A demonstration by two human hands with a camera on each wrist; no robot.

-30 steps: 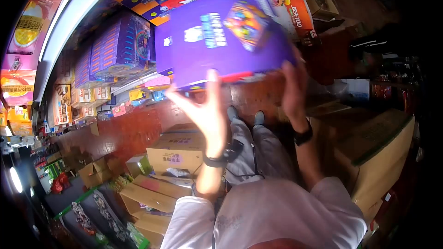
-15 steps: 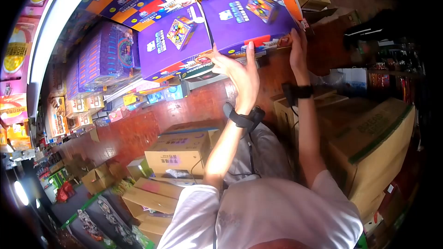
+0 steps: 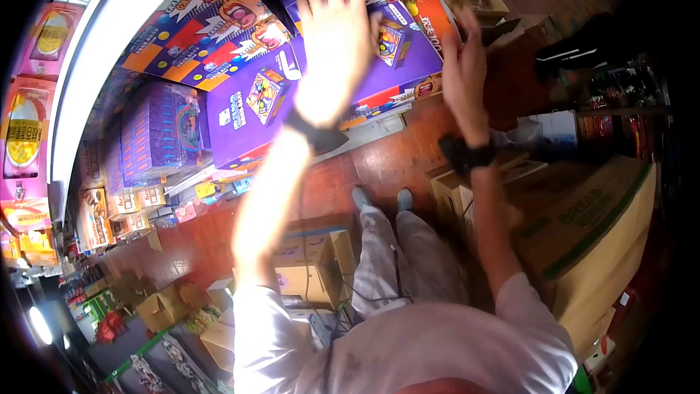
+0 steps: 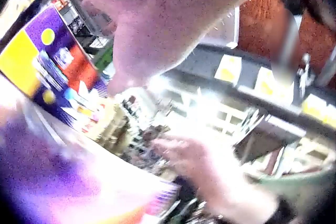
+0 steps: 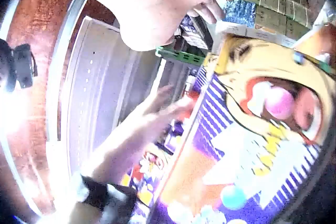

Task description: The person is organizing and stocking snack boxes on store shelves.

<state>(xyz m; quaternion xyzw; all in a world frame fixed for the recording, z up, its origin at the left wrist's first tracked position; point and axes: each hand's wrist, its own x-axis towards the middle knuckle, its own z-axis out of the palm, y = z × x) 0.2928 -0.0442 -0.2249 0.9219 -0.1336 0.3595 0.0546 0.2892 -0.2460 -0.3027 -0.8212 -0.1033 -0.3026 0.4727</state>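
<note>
Purple printed boxes lie side by side on the shelf at the top of the head view: a left one (image 3: pixel 237 113) and a right one (image 3: pixel 419 51). Over the right box reaches the left hand (image 3: pixel 335 55), its fingers spread and pointing toward the boxes behind; whether it touches the box is hard to tell. The right hand (image 3: pixel 464 76) is beside that box's right end, fingers extended upward. In the right wrist view the box's end, printed with an open mouth (image 5: pixel 283 103), is close below the right hand (image 5: pixel 157 3). Neither hand is closed round anything.
Stacked cartoon-printed boxes (image 3: pixel 211 22) rise at the back left, beside wrapped purple packs (image 3: pixel 157 135). An orange box (image 3: pixel 430 11) borders the right box. Cardboard cartons (image 3: pixel 598 226) stand at the right, and others (image 3: pixel 310 270) are beside the legs.
The purple box that both hands carried was set down on the shelf. The left hand has since moved up and over it; the right hand has stayed by its right end.
</note>
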